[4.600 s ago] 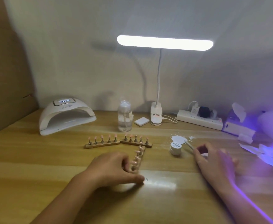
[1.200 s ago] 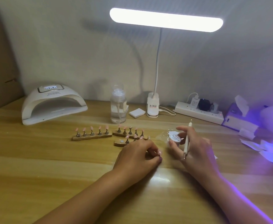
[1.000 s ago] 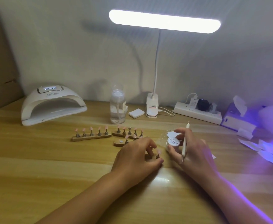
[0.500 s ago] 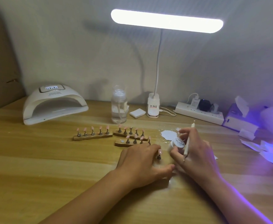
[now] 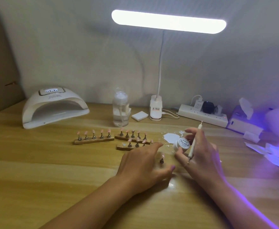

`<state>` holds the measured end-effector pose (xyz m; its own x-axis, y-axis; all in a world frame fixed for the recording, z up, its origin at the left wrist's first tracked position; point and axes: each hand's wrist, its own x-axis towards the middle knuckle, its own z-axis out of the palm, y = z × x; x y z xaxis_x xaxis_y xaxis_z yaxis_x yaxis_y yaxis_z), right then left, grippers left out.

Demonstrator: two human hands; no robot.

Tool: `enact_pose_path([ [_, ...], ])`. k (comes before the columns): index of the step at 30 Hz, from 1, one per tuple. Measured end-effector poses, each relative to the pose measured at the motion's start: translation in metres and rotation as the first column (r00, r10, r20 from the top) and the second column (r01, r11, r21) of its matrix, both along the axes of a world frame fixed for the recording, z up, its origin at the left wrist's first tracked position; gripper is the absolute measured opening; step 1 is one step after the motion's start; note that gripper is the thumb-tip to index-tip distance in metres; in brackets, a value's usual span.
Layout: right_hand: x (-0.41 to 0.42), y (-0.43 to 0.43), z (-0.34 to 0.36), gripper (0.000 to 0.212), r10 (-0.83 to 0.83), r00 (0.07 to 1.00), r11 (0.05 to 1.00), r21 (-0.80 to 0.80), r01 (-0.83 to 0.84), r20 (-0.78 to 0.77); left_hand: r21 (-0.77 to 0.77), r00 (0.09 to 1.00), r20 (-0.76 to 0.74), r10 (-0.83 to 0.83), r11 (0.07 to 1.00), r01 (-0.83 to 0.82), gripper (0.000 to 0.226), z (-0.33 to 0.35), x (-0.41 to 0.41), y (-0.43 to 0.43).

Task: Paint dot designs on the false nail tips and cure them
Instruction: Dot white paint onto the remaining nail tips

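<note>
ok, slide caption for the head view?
Right hand holds gel pot and dotting pen; left hand rests by one nail tip.

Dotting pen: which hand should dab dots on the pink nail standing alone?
Probably the right hand: it grips the dotting pen and paint jar, while the left hand lies open beside the lone nail stand.

Pink nail tips [image 5: 109, 130], white pot [image 5: 182, 143] and pen [image 5: 193, 142], wood-grain table [image 5: 36, 162].

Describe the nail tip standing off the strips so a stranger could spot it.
Under the lamp, three wooden strips lie on the desk. Just nearer, between thumb and forefinger of the left hand and left of the jar, stands one pink tip on a metal stand. It alone is off the strips.
</note>
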<state>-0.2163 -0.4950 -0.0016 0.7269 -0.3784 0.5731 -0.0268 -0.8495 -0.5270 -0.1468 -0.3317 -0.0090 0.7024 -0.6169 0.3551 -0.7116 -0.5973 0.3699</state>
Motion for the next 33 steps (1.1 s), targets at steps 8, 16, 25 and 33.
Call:
enact_pose_path([
  [8, -0.008, 0.025, 0.012, 0.050, 0.166, 0.983, 0.986, 0.009, -0.168, 0.084, -0.153, 0.998, 0.068, 0.017, 0.988, -0.007, 0.051, 0.000, 0.002, 0.000],
  [16, -0.012, 0.018, 0.010, 0.044, 0.257, 0.958, 0.966, 0.009, -0.260, 0.126, -0.271, 1.000, 0.001, -0.008, 0.963, 0.008, 0.037, -0.001, 0.005, 0.000],
  [25, -0.010, -0.026, 0.007, 0.027, -0.030, 1.000, 0.986, 0.165, 0.028, 0.004, -0.412, 0.997, -0.062, -0.035, 0.911, 0.006, 0.032, -0.004, 0.011, -0.001],
  [33, -0.007, -0.043, -0.006, 0.026, -0.147, 0.965, 0.986, 0.049, 0.161, -0.218, -0.476, 0.984, -0.134, -0.115, 0.878, 0.038, 0.037, -0.003, 0.013, 0.000],
])
